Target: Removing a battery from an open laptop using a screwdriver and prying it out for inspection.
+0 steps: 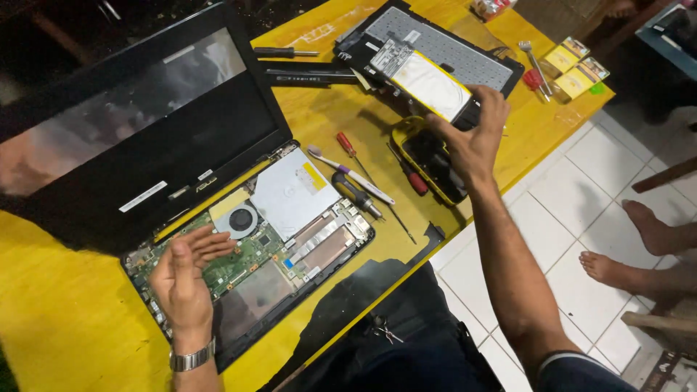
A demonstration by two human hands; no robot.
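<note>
An opened laptop (290, 239) lies on the yellow table (58, 319), its green circuit board, round fan and silver drive bay exposed, its dark screen tilted back. My left hand (185, 272) rests on the circuit board, fingers loosely apart, holding nothing. My right hand (472, 134) reaches to the table's right side and grips a flat rectangular part with a pale yellow label (428, 83), held tilted above a yellow-edged black device (432, 163). The removed keyboard panel (450, 51) lies upside down behind it.
Screwdrivers (356, 192) and a white toothbrush (348, 174) lie between the laptop and the yellow-edged device. Small yellow boxes (577, 69) and a tool sit near the far right corner. Another person's bare feet (639, 247) rest on the white tiled floor at right.
</note>
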